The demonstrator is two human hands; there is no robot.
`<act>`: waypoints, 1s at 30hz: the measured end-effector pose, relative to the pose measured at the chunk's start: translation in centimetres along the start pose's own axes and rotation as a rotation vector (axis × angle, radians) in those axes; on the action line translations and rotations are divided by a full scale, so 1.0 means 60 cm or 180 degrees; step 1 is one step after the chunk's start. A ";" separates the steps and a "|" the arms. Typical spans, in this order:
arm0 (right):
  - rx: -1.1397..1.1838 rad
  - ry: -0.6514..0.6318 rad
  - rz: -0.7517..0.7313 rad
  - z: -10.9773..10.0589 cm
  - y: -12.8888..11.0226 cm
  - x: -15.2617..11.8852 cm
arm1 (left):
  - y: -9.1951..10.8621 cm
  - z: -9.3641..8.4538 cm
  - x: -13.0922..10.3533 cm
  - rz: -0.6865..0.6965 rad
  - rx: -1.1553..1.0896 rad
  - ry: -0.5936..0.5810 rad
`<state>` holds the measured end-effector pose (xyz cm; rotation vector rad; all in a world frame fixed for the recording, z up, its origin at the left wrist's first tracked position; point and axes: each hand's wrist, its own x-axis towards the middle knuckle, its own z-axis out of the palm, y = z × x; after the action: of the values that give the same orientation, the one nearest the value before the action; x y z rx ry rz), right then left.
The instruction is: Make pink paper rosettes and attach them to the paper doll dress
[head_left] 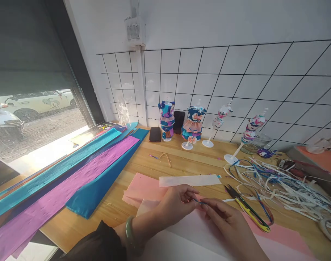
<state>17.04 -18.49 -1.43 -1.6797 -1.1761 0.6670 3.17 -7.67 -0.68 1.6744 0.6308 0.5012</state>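
Note:
My left hand (179, 203), with a green bangle (129, 232) on its wrist, and my right hand (225, 217) meet above white paper (181, 237). Between their fingertips they pinch a thin blue strip (200, 202). Pink sheets (145, 186) lie under and behind the left hand, and a pale strip of paper (191, 180) rests just beyond both hands. Yellow and black snips (248, 210) lie to the right of my right hand, their blades pointing away from me.
Small dress forms (192, 125) stand along the wall beside two phones (155, 134). Long blue and purple sheets (73, 181) cover the left side. Tangled white strips (279, 185) lie at the right, near a glass jar (255, 143).

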 end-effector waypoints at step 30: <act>-0.0091 0.0384 -0.0069 -0.001 -0.013 -0.001 | -0.024 0.001 0.011 0.0143 -0.0883 -0.0075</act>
<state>16.72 -18.50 -0.70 -1.7046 -1.1212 0.5302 3.53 -7.11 -2.13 1.4319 0.4831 0.5732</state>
